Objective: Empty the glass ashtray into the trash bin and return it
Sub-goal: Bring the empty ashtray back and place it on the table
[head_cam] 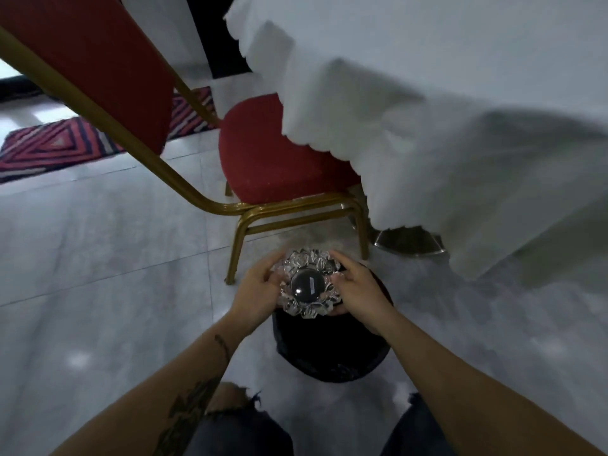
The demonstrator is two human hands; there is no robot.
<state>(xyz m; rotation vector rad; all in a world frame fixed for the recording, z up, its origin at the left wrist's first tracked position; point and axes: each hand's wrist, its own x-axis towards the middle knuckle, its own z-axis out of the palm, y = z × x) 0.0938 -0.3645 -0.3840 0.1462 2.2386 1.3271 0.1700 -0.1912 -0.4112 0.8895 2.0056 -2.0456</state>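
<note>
Ashtray (pixel 306 284) over bin (pixel 332 348)
We grip it by the rim, left hand (pixel 260 291) and right hand (pixel 360 292); emptying looks underway, return remains.

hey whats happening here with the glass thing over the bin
A person holds a cut-glass ashtray in both hands, the left hand and the right hand gripping opposite sides, right above a black trash bin on the tiled floor. A red chair and a table with a white cloth stand just beyond. Whether it has been emptied yet is unclear.
</note>
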